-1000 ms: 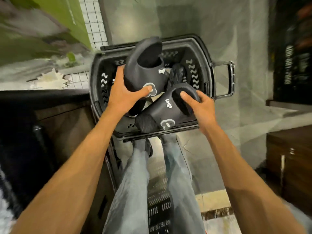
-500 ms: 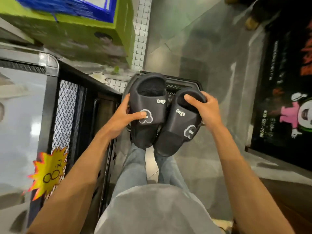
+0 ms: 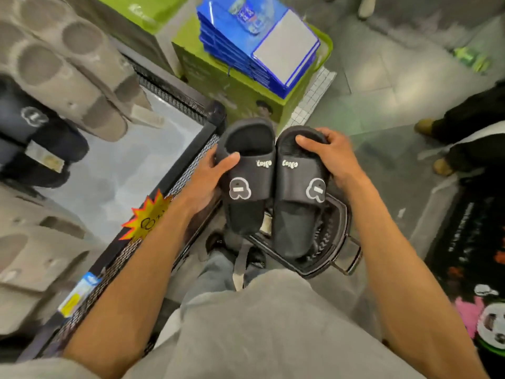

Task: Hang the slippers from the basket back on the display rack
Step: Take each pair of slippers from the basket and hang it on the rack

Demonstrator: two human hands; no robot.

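Head view: we look down past our grey top (image 3: 273, 324) at both hands, which hold a pair of black slippers in front of us.
Left hand (image 3: 203, 179): it grips the left slipper (image 3: 252, 184) by its outer edge. The thumb lies across the strap, and the other fingers are curled behind the sole, out of sight.
Right hand (image 3: 334, 157): it grips the right slipper (image 3: 296, 222), with the fingers curled together over the far end and the palm against the outer edge.
Where the slippers are: they are held side by side with straps facing us and heels pointing down. Each strap has white lettering and a white-outlined badge. We cannot tell whether the inner edges touch or only come close.
Basket (image 3: 346, 222): it is black and sits low on the floor, under the heel of the right slipper. Its wire handle sticks out to the right. The slippers are lifted above it, not resting in it.
Display rack (image 3: 188, 157): it has a black frame with mesh and stands just to the left of our left hand. Neither slipper hangs on it yet.
On the rack: grey slippers (image 3: 68, 58) and dark slippers (image 3: 35, 132) hang at far left, and a starburst price tag (image 3: 149, 217) is fixed to the mesh.
Beyond the slippers: a stack of blue packs (image 3: 259, 42) sits on a green box (image 3: 240, 91).
Right side: another person's feet (image 3: 426, 127) stand on the grey floor, and a dark mat with a panda picture (image 3: 489, 321) lies nearer to us.
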